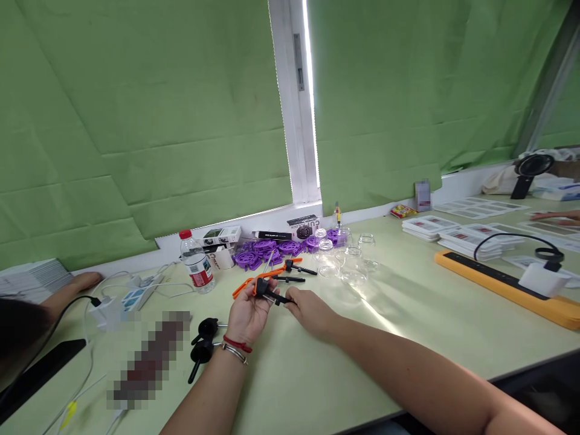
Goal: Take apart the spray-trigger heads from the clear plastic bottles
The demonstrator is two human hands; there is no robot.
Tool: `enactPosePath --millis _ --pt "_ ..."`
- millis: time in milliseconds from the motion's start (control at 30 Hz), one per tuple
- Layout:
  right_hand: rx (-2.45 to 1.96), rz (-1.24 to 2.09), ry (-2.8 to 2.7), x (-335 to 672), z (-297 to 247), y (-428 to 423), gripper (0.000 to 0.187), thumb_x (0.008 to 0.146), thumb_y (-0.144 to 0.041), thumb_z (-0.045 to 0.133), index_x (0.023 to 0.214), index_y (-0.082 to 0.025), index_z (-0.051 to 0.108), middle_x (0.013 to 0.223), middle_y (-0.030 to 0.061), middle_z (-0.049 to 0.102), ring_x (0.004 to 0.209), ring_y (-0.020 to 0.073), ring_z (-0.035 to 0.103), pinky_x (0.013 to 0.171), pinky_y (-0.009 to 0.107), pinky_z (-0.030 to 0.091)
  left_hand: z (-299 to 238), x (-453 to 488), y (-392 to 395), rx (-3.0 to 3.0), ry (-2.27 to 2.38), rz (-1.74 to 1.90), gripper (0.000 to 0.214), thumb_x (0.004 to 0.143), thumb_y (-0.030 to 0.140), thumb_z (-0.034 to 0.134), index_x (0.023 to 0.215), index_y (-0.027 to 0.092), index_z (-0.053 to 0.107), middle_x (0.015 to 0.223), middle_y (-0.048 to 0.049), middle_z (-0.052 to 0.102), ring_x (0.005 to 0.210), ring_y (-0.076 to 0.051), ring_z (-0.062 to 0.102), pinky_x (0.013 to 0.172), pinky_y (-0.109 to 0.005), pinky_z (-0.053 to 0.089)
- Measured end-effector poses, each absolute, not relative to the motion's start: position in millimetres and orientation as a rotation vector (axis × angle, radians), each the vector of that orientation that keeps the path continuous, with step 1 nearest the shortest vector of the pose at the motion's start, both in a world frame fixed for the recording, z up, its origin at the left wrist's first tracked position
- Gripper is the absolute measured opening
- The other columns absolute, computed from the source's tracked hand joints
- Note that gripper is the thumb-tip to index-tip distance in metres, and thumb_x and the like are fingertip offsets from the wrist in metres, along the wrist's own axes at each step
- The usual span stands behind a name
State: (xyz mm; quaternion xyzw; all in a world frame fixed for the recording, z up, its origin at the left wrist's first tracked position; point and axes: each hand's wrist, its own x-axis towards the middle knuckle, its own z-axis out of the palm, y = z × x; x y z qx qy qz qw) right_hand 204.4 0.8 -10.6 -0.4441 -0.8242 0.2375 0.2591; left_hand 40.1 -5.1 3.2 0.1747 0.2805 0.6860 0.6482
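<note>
My left hand (248, 317), with a red cord and a metal bangle at its wrist, has its fingers closed around the head of a black plastic part with a slim arm (263, 289). At the other end of that arm, my right hand (310, 309) pinches the tip between thumb and fingers. Just behind the hands lie orange plastic strips (241, 289) and more slim black pieces (302, 268). To the left of my left wrist rest two black cup-shaped parts (202, 350) with stubby handles and metal rods.
Purple plastic parts (265, 251) are heaped along the wall, beside several clear jars (354, 266). A bottle (196, 266) and white cables stand left. An orange-yellow bar (498, 287) and paper stacks (471, 238) lie right. Other people's hands (86, 281) show at both sides.
</note>
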Motion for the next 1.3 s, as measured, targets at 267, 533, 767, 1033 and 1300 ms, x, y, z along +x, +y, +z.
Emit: enactPosePath --millis 267,533,767,1033,1300 --pt "-1.143 0.684 -2.195 204 -15 2 0.005 0.088 -0.020 0.046 0.083 -0.019 0.047 0.073 -0.0001 0.054 0.063 0.0123 0.045 0.055 0.023 0.025 6 41 -5 0.383 0.621 1.582 0.024 0.088 0.009 0.033 0.092 0.011 0.057 0.092 -0.0147 0.067 0.091 -0.027 0.067 0.081 -0.051 0.054" --pt "-1.131 0.712 -2.244 198 -19 -4 0.006 0.087 -0.023 0.047 0.083 -0.019 0.046 0.075 0.0014 0.054 0.064 0.0128 0.044 0.055 0.023 0.025 3 39 -3 0.389 0.677 1.651 0.024 0.084 0.005 0.035 0.086 0.010 0.058 0.084 -0.0127 0.068 0.079 -0.026 0.069 0.075 -0.047 0.056" --pt "-1.119 0.696 -2.232 198 -20 -3 0.005 0.086 -0.023 0.048 0.083 -0.019 0.046 0.074 0.0011 0.054 0.063 0.0127 0.044 0.055 0.024 0.025 3 42 -4 0.448 0.662 1.686 0.022 0.080 0.006 0.039 0.089 0.011 0.059 0.085 -0.0117 0.069 0.080 -0.023 0.069 0.077 -0.041 0.056" --pt "-1.079 0.783 -2.181 200 -24 -1 0.010 0.087 -0.023 0.045 0.078 -0.020 0.043 0.069 -0.0007 0.051 0.058 0.0106 0.041 0.053 0.023 0.025 1 44 -4 0.525 0.673 1.676 0.032 0.078 0.006 0.038 0.103 0.012 0.058 0.086 -0.0090 0.068 0.082 -0.021 0.069 0.080 -0.040 0.054" --pt "-1.054 0.776 -2.161 198 -21 -6 0.007 0.087 -0.024 0.046 0.081 -0.020 0.044 0.070 -0.0002 0.054 0.059 0.0115 0.044 0.054 0.023 0.028 -2 45 -6 0.790 0.791 1.867 0.024 0.073 0.007 0.047 0.091 0.020 0.056 0.105 -0.0042 0.064 0.098 -0.013 0.061 0.089 -0.028 0.046"
